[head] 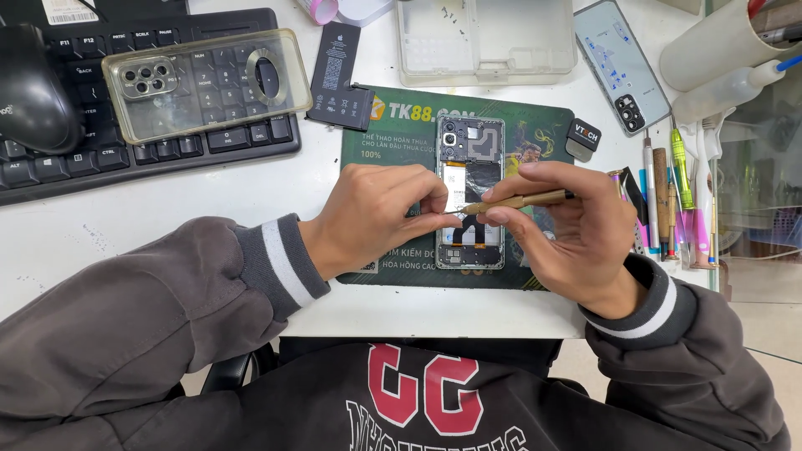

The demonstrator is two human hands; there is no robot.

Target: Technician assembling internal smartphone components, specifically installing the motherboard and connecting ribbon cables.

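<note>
Right hand is gripping a gold screwdriver over the opened phone – left hand is pinching something tiny, probably a screw.

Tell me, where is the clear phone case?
In the head view, the clear phone case lies at the upper left, on the black keyboard, right of the computer mouse.

The person wears a dark grey-brown sweatshirt with loose, creased sleeves. Each ribbed cuff is darker grey with one white stripe around it. Large red figures and white outlined lettering run across the chest; both hands are bare.
</note>
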